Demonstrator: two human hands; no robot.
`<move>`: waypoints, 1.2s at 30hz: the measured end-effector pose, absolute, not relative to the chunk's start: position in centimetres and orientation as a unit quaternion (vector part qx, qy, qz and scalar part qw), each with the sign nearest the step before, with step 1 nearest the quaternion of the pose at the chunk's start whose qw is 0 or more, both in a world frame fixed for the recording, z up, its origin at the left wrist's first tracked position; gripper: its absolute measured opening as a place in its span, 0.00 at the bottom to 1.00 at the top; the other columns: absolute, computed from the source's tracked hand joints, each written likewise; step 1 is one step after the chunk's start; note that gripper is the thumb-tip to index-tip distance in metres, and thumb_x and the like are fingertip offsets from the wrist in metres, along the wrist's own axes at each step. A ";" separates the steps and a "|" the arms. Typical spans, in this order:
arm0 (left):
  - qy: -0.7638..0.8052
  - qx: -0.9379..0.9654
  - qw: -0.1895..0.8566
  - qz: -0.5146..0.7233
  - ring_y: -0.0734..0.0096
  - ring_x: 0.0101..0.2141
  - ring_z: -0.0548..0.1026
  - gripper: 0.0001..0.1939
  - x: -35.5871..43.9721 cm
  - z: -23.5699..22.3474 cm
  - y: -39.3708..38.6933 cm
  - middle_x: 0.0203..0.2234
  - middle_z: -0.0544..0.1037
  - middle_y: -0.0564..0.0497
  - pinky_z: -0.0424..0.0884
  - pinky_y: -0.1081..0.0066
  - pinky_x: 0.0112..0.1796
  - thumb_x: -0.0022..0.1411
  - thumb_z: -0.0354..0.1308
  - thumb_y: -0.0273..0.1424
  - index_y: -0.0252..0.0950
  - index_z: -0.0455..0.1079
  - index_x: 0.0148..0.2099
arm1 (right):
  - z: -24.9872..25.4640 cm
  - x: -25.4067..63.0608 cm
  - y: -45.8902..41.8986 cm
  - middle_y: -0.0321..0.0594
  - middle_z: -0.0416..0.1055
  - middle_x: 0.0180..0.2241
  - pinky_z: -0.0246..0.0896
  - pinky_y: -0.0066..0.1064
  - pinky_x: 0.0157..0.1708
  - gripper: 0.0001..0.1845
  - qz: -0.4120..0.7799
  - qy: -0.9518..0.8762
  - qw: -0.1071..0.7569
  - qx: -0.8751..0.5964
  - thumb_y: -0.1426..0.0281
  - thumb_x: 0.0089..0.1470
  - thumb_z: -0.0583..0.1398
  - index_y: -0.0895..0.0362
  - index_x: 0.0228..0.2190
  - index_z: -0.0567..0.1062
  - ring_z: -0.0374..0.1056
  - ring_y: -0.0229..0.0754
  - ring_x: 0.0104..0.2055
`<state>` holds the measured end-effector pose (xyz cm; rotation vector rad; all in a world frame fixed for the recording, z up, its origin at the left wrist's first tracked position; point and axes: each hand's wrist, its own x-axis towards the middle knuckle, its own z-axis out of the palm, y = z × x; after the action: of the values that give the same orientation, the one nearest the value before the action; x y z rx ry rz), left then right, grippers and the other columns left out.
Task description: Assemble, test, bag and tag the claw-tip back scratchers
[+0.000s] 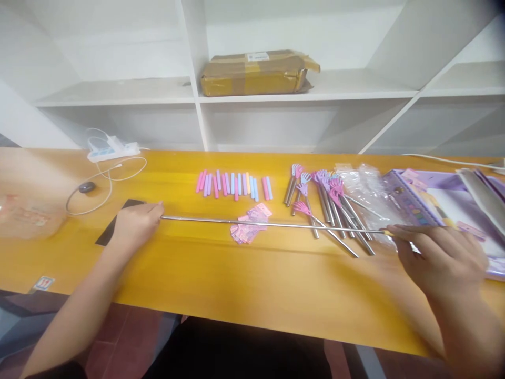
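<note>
A thin telescopic metal rod [284,225] stretches level above the table, drawn out long between my two hands. My left hand [136,223] is closed in a pinch on its left end. At the other end, my right hand [442,255] grips the rod, and its fingers hide that tip. Below the rod lies a pile of pink and purple printed cards [250,223]. Behind them is a row of pastel tubes [232,184]. Several back scratchers [335,200] with hand-shaped pink, purple and blue heads and metal handles lie toward the right.
A purple box [418,195] holding papers and clear plastic bags [365,184] are at the right. Beside my left hand lies a dark flat object [105,231]. A power strip [112,151] with cables is behind it. A taped carton [256,73] sits on the white shelf.
</note>
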<state>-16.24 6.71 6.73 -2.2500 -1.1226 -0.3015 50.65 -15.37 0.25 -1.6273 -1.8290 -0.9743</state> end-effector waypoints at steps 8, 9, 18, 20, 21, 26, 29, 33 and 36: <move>-0.416 -0.863 0.272 -0.091 0.68 0.22 0.65 0.23 -15.7 6.0 7.8 0.18 0.70 0.50 0.45 0.66 0.27 0.77 0.48 0.31 0.38 0.69 0.27 | -0.5 49.4 -14.8 0.35 0.79 0.27 0.60 0.32 0.30 0.08 -0.397 -0.705 0.248 -0.532 0.74 0.56 0.71 0.51 0.31 0.79 0.70 0.39 0.28; -0.418 -0.863 0.270 -0.086 0.68 0.22 0.65 0.22 -15.7 6.0 7.9 0.18 0.70 0.50 0.45 0.66 0.27 0.77 0.49 0.31 0.38 0.69 0.27 | -0.3 49.2 -14.7 0.35 0.80 0.28 0.61 0.32 0.30 0.08 -0.403 -0.708 0.245 -0.525 0.75 0.56 0.71 0.51 0.32 0.78 0.70 0.39 0.28; -0.443 -0.855 0.257 -0.081 0.68 0.21 0.65 0.22 -15.0 6.1 9.1 0.19 0.71 0.49 0.45 0.66 0.26 0.76 0.49 0.31 0.38 0.70 0.27 | 1.3 48.6 -13.0 0.35 0.79 0.28 0.61 0.31 0.30 0.09 -0.416 -0.719 0.238 -0.503 0.76 0.58 0.71 0.54 0.32 0.77 0.70 0.39 0.28; -0.446 -0.852 0.265 -0.072 0.68 0.22 0.66 0.21 -14.8 6.2 9.3 0.20 0.73 0.49 0.44 0.66 0.26 0.75 0.49 0.30 0.38 0.71 0.28 | 1.3 48.8 -12.7 0.35 0.79 0.28 0.61 0.31 0.31 0.07 -0.406 -0.722 0.238 -0.506 0.76 0.58 0.70 0.54 0.33 0.78 0.70 0.39 0.29; -0.448 -0.851 0.267 -0.065 0.67 0.22 0.67 0.20 -14.7 6.3 9.4 0.20 0.74 0.49 0.44 0.66 0.26 0.75 0.49 0.30 0.38 0.72 0.28 | 1.2 49.0 -12.6 0.35 0.79 0.28 0.61 0.32 0.31 0.07 -0.400 -0.721 0.238 -0.512 0.75 0.59 0.70 0.54 0.33 0.78 0.70 0.39 0.30; -0.469 -0.846 0.249 -0.038 0.67 0.23 0.70 0.16 -13.8 7.0 9.1 0.22 0.76 0.48 0.44 0.67 0.26 0.71 0.51 0.28 0.38 0.72 0.29 | 0.6 50.3 -12.2 0.38 0.78 0.26 0.57 0.34 0.30 0.07 -0.335 -0.696 0.230 -0.593 0.66 0.59 0.70 0.51 0.28 0.81 0.67 0.39 0.27; -0.478 -0.844 0.238 -0.053 0.66 0.24 0.72 0.16 -12.6 7.5 8.9 0.22 0.76 0.48 0.45 0.67 0.26 0.70 0.51 0.27 0.37 0.72 0.29 | 0.3 51.6 -11.4 0.42 0.77 0.26 0.56 0.36 0.32 0.11 -0.297 -0.664 0.228 -0.648 0.61 0.61 0.67 0.51 0.28 0.82 0.68 0.42 0.29; -0.505 -0.831 0.231 -0.038 0.64 0.25 0.76 0.15 -11.0 8.5 8.8 0.23 0.78 0.46 0.47 0.67 0.26 0.69 0.52 0.28 0.37 0.75 0.30 | 0.7 53.4 -10.0 0.45 0.77 0.26 0.57 0.35 0.33 0.15 -0.316 -0.635 0.249 -0.660 0.59 0.63 0.64 0.52 0.28 0.82 0.67 0.44 0.30; -0.528 -0.824 0.203 0.026 0.56 0.29 0.80 0.13 -8.6 9.8 8.2 0.26 0.81 0.44 0.56 0.68 0.27 0.67 0.54 0.27 0.38 0.79 0.35 | 1.7 52.5 -8.8 0.42 0.77 0.27 0.58 0.33 0.34 0.14 -0.310 -0.671 0.256 -0.623 0.61 0.65 0.65 0.53 0.29 0.82 0.68 0.42 0.30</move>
<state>-8.63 8.23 9.81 -2.3003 -1.4734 0.0731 52.45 -8.80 1.66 -1.6905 -1.8222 -0.8419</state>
